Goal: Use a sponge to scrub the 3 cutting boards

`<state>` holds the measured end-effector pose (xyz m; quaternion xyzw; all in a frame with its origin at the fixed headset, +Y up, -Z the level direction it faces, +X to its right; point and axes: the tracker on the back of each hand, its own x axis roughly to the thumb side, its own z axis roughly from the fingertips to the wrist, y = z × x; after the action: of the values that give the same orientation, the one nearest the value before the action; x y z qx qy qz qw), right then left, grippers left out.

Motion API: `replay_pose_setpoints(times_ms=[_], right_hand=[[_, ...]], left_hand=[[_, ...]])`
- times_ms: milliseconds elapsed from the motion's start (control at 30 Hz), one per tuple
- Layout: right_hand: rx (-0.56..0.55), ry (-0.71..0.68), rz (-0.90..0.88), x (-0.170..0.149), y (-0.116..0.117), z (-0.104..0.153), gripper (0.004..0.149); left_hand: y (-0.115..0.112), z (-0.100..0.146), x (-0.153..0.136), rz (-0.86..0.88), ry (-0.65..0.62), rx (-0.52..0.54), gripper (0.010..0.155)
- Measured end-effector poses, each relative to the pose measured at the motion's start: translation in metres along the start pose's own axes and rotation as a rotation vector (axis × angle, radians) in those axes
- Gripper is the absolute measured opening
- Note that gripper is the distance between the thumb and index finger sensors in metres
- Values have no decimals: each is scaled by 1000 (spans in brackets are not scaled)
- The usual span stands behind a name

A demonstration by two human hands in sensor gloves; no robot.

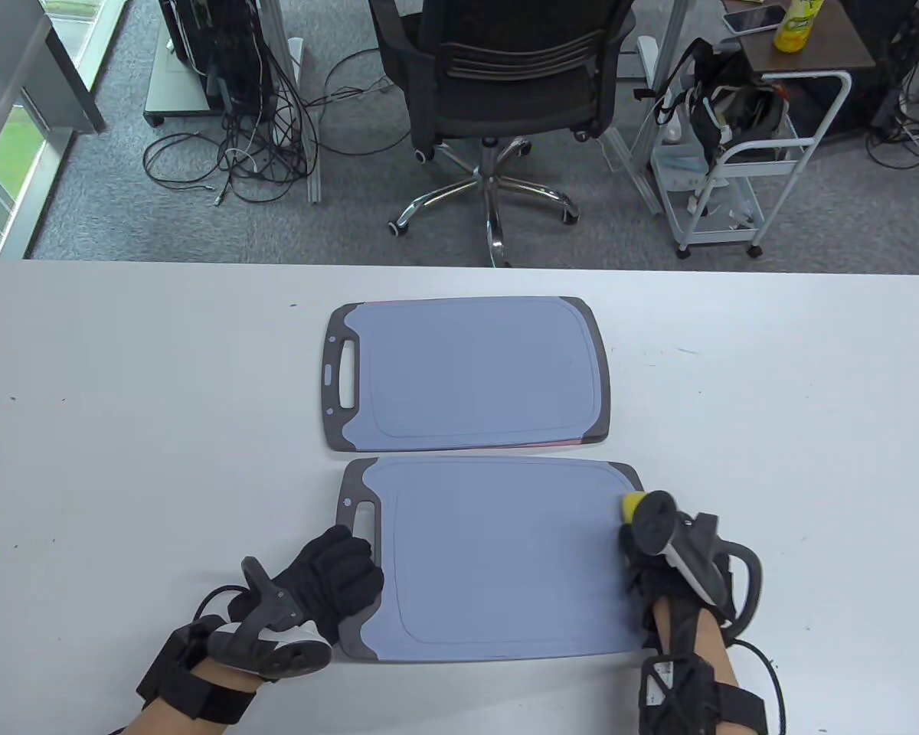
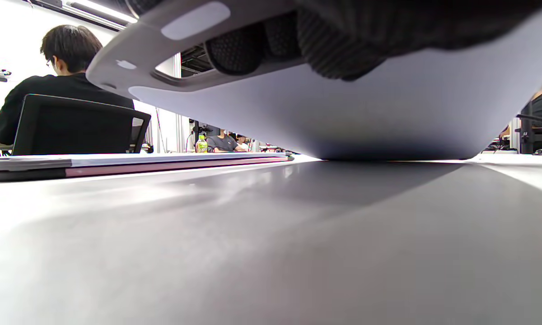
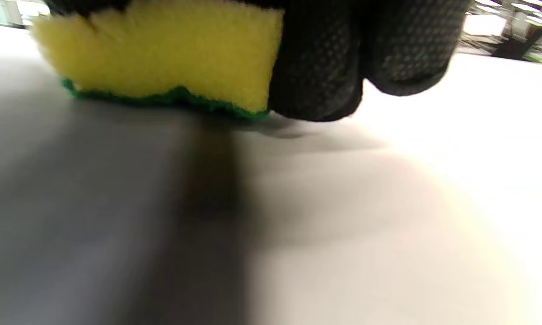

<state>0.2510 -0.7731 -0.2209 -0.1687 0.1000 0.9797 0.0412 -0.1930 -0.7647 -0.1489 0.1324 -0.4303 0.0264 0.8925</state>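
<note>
Two boards in plain sight, lower board [image 1: 505,559] at bottom centre, upper board [image 1: 467,375] just above, seemingly stacked on a pinkish one; left hand [image 1: 329,582] curled round the handle end, lifting it; right hand [image 1: 651,551] gripping sponge [image 1: 629,505] at the right edge; likely mid-scrub, or flipping; next, steady strokes leftward.

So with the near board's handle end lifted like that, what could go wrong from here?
1. The left hand grips the near cutting board at its handle end, raised off the table in the left wrist view; scrubbing pressure could make it flex or slip.
2. The sponge in the right hand sits at the board's right edge and might run off onto the table.
3. The far stack lies close behind, so a hard stroke could shove into it.
</note>
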Motion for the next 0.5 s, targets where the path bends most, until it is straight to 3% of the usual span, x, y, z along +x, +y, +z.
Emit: replay_pose_setpoints(times_ms=[67,133,167,267,367,433,500], right_hand=[[-40,-57,-15,15,1,3,68],[-91,-177,118,51,-2,15,68],[-66,-344,104,74,-3,22,69],[-61,-681,30,158,-1,76,69],[-87,-984,89,225,1,141,69],[-198,-963,197,237,3,158,70],[-203,-953,245,223,2,146,70]], left_hand=[[0,0,0,3,-1,3,44],[0,0,0,5,-3,5,44],[0,0,0,4,-6,7,44],[1,0,1,-2,-12,11,44],[1,1,1,-3,-14,16,43],[2,3,1,-5,-12,32,43],[2,4,1,1,-11,31,43]])
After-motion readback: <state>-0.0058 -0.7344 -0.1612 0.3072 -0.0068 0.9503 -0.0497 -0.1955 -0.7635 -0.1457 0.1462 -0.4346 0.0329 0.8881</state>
